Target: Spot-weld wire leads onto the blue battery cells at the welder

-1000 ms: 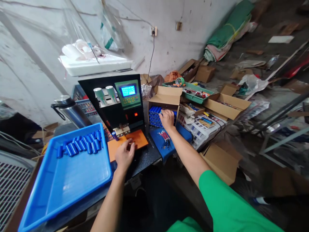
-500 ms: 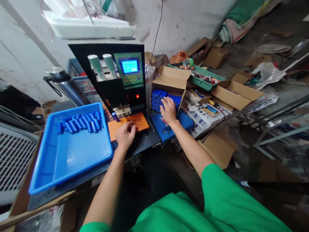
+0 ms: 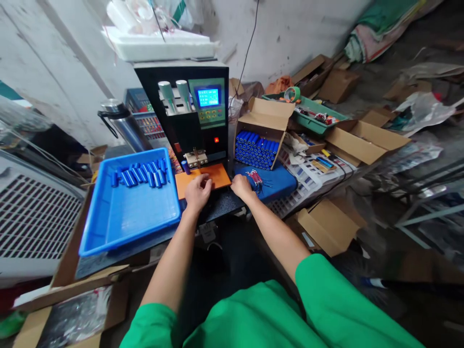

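Note:
My left hand rests on the orange board below the spot welder, its fingers curled; whatever they may hold is hidden. At the board's right end is my right hand, with fingers pressed together around something too small to make out. Just beside it, a bunch of red and black wires lies on a blue surface. One blue cylindrical battery cell stands at the welder's electrodes. Behind my right hand, a cardboard box holds many stacked blue cells.
To the left, a blue tray has several blue cells near its far side. A steel flask stands behind it. Farther right are a green bin, tape and open cardboard boxes.
My right hand has left the box of cells and come down left to the orange board's end, its fingers now closed. My left hand stays on the board. The camera view has shifted left.

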`<state>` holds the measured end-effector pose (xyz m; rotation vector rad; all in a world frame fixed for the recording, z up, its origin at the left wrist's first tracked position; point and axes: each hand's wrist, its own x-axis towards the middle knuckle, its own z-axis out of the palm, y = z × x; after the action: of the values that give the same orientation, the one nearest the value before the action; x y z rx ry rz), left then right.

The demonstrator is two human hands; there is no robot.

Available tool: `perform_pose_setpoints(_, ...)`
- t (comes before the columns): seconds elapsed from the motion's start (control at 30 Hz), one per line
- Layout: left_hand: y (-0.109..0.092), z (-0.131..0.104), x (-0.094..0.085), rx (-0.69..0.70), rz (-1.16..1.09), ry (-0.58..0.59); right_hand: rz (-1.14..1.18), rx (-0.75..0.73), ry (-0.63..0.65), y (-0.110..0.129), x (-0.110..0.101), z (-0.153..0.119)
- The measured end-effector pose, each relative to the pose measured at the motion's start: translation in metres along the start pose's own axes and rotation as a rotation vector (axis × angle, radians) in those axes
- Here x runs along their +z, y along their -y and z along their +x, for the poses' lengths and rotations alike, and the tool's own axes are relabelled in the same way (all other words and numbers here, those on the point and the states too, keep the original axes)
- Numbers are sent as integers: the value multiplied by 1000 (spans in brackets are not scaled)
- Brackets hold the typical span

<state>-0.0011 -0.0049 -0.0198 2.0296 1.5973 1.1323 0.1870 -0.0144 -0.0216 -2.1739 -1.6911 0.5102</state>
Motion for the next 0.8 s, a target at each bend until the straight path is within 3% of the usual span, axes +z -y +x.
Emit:
perform_pose_setpoints(0.33,4,0,1,7,-31,8,-28,33,61,2,-4,-1)
perform_pose_setpoints(0.57,1,-4,-4,-6,-75,20,14,0,-5,-4,1,-10)
perform_pose_setpoints(0.7,4,0,1,-1,-92,25,-28,22,-43,-13,-3,-20)
perform_pose_setpoints(0.8,2,3,1,-8,-109,25,-41,-7,-128,1,-3,-26)
